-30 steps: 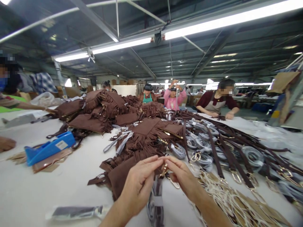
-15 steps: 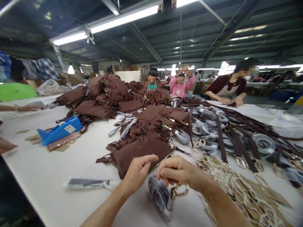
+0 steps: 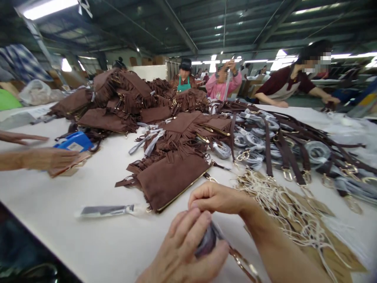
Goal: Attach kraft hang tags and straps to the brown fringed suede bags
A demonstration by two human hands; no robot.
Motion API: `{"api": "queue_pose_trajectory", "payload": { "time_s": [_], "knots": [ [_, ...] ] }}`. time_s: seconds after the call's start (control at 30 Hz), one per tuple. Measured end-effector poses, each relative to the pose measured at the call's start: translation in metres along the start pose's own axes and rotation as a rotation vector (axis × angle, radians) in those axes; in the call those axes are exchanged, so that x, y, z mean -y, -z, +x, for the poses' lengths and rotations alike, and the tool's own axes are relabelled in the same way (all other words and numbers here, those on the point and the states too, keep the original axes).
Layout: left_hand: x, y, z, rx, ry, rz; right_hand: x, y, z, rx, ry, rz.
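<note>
My left hand (image 3: 188, 247) wraps around a coiled dark strap (image 3: 207, 239) in clear or grey wrapping, low in the middle of the view. A gold metal clasp (image 3: 243, 261) hangs from the strap on the right, blurred. My right hand (image 3: 215, 196) is closed just above the coil, its fingertips meeting those of my left hand; what they pinch is hidden. Beyond the hands lies a brown suede bag (image 3: 173, 181) with fringe and a gold zip. To the left is a flat dark item in a clear plastic sleeve (image 3: 107, 211).
Brown fringed bags (image 3: 118, 94) are heaped at the back. Wrapped strap coils (image 3: 316, 153) and loose straps cover the right side, nearer me cardboard tags with white strings (image 3: 279, 208). A co-worker's hand (image 3: 61, 158) reaches beside a blue tape dispenser (image 3: 78, 141). Other people stand behind.
My left hand has come right and down onto the coiled strap, which it now covers. My right hand stays above it, slightly higher. A co-worker's hand has appeared near the tape dispenser.
</note>
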State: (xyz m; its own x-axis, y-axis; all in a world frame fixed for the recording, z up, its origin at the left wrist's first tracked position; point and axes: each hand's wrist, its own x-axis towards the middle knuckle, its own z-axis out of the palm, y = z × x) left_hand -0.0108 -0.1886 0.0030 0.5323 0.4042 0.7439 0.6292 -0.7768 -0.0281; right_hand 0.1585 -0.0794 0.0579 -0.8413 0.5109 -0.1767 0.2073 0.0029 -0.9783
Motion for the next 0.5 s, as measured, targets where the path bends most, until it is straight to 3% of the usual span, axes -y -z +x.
{"api": "queue_pose_trajectory", "payload": {
  "time_s": [0.1,0.23,0.33,0.5],
  "knots": [
    [-0.005,-0.021,0.006,0.026,-0.183,0.074,-0.017,0.001,0.009,0.093,-0.052,0.060],
    [0.011,-0.039,0.017,0.309,-0.348,0.007,-0.037,0.009,0.014,0.090,-0.083,0.008],
    [0.021,-0.052,0.019,0.398,-0.349,-0.055,-0.046,0.014,0.014,0.000,-0.073,-0.043],
    [0.023,-0.059,0.022,0.411,-0.282,-0.194,-0.046,0.013,0.007,-0.184,-0.043,-0.142]
  ]
}}
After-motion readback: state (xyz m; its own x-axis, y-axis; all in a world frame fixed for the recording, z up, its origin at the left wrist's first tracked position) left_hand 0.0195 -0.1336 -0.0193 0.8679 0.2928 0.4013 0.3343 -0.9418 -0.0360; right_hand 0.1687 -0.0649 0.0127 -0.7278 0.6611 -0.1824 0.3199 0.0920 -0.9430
